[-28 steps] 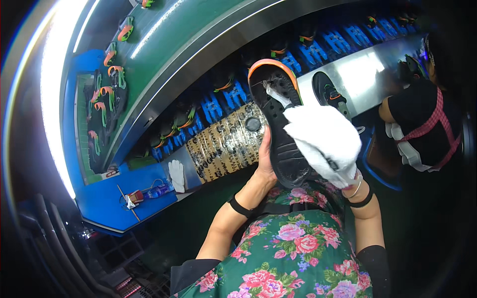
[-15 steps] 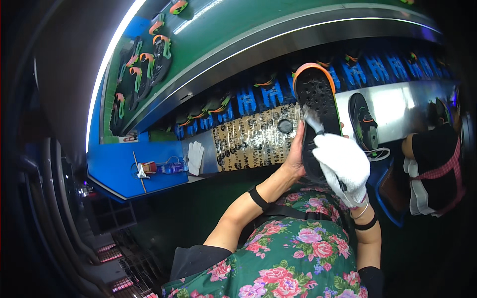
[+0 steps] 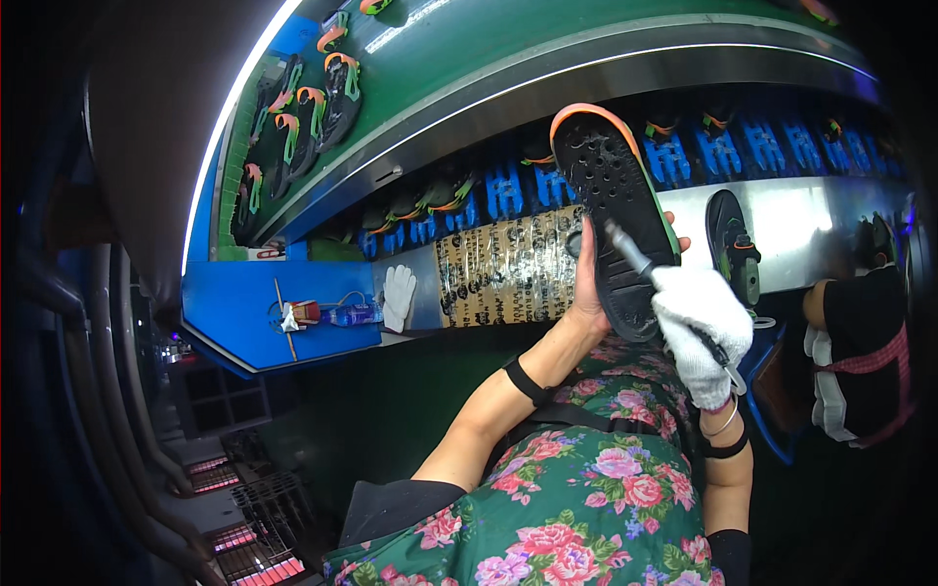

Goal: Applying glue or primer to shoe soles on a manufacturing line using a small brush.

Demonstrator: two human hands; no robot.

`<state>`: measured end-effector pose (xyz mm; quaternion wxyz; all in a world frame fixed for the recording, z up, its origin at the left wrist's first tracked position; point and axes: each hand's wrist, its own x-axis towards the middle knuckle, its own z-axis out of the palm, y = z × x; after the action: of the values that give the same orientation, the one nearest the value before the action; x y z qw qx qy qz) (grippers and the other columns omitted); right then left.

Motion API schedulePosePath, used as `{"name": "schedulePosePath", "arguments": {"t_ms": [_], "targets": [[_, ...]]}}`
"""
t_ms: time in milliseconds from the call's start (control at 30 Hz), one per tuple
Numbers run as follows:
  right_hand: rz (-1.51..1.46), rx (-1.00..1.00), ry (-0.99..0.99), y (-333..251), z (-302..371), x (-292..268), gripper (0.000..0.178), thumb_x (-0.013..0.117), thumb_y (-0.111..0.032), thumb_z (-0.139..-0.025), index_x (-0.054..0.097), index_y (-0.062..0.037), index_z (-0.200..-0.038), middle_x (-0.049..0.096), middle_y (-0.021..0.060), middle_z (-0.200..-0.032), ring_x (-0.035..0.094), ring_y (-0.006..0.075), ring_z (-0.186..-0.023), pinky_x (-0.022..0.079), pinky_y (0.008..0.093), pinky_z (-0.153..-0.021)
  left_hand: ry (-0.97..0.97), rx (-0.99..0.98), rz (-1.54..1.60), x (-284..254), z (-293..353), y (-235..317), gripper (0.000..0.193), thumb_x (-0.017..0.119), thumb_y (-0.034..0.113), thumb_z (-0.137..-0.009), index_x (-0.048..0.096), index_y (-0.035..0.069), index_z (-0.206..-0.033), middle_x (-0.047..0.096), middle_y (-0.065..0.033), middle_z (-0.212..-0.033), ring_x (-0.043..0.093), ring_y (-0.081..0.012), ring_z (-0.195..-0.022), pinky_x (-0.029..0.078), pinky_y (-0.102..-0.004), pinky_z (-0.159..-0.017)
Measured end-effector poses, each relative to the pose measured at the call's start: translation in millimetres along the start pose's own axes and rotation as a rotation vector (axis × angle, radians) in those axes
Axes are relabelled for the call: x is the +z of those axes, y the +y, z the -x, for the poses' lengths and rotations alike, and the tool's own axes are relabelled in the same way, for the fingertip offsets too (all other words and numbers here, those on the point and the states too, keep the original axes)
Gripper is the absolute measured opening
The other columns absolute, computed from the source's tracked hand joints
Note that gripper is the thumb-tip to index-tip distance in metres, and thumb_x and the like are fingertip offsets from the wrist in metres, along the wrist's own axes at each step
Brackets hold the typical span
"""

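My bare left hand [image 3: 588, 305] is wrapped round a black shoe sole [image 3: 608, 181], thumb along its left edge and fingertips showing past its right edge. The sole is tilted, its orange-rimmed end pointing away; holes dot that half, a green line runs down the right side, and wet-looking streaks mark the surface. In a white knit glove, my right hand [image 3: 700, 327] is closed on a brush [image 3: 635, 256] with a dark handle and pale tip. That tip is at the middle of the sole.
Ahead lies a paper-covered bench strip [image 3: 508, 269] backed by blue holders [image 3: 505, 192]. Sandals [image 3: 342, 98] lie on the green conveyor belt [image 3: 489, 49]; another shoe [image 3: 728, 239] is at right. A white glove [image 3: 399, 296] and bottle [image 3: 352, 314] sit left. Another person's arm [image 3: 815, 305] is at far right.
The sole's far end has swung left, so it leans more. My right hand and the brush handle have moved right, while the brush tip remains over the middle of the sole.
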<state>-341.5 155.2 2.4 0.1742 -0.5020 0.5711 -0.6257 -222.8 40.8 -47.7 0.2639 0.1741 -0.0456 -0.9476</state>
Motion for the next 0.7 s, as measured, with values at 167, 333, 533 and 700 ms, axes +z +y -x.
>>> {"name": "schedulePosePath", "arguments": {"t_ms": [167, 333, 533, 700], "targets": [[0.170, -0.269, -0.158, -7.1, 4.8, 3.9, 0.023, 0.079, 0.000, -0.077, 0.078, -0.0063, -0.099, 0.078, 0.0134, -0.104, 0.075, 0.0322, -0.096, 0.059, 0.0399, -0.084, -0.058, -0.031, 0.027, 5.1, -4.9, -0.6, 0.103, 0.034, 0.085, -0.093, 0.036, 0.005, -0.157, 0.046, -0.0158, -0.156, 0.056, -0.0427, -0.131, 0.055, -0.0620, -0.098], [-0.074, -0.165, -0.119, 13.5, 6.8, -8.8, 0.028, 0.077, -0.002, -0.081, 0.080, -0.0082, -0.108, 0.078, 0.0097, -0.108, 0.074, 0.0287, -0.098, 0.059, 0.0395, -0.085, -0.010, 0.052, -0.138, 4.2, -10.9, 9.8, 0.105, 0.039, 0.088, -0.088, 0.043, 0.005, -0.151, 0.057, -0.0242, -0.139, 0.065, -0.0423, -0.116, 0.056, -0.0580, -0.096], [-0.164, -0.206, -0.229, 9.6, 21.0, -5.9, 0.027, 0.078, -0.005, -0.081, 0.080, -0.0129, -0.106, 0.078, 0.0072, -0.109, 0.075, 0.0261, -0.100, 0.058, 0.0385, -0.088, -0.193, 0.058, 0.005, -1.1, -18.9, 2.1, 0.093, 0.047, 0.081, -0.092, 0.045, 0.009, -0.150, 0.051, -0.0178, -0.145, 0.051, -0.0402, -0.134, 0.052, -0.0608, -0.100], [-0.004, -0.170, -0.096, 13.6, 22.8, -17.2, 0.031, 0.081, -0.005, -0.077, 0.080, -0.0122, -0.107, 0.078, 0.0071, -0.106, 0.075, 0.0261, -0.096, 0.059, 0.0383, -0.083, -0.184, 0.005, 0.066, 1.9, -17.1, -2.4, 0.093, 0.046, 0.082, -0.092, 0.044, 0.010, -0.151, 0.051, -0.0171, -0.145, 0.053, -0.0427, -0.131, 0.052, -0.0594, -0.099]]}}
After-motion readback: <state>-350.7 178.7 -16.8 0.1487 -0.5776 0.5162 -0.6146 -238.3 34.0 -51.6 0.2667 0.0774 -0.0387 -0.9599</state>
